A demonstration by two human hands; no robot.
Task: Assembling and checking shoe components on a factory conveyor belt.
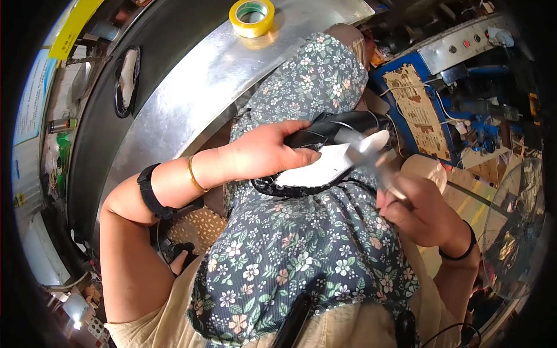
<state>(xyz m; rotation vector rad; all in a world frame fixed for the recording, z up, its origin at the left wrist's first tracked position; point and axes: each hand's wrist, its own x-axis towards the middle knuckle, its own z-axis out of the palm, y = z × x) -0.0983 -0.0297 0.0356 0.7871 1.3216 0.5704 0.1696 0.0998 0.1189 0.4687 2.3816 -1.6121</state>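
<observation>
A black shoe (333, 130) with a white insole lies above the person's lap, over the floral dress (290, 243). The left hand (264, 153) is closed around the side of the shoe and holds it firmly. The right hand (420, 211) is closed around a thin metal tool (377, 165), and the tip of the tool is at the white insole near the shoe opening. Behind the shoe is a curved metal surface (191, 87), and a roll of yellow tape (252, 17) rests on it.
</observation>
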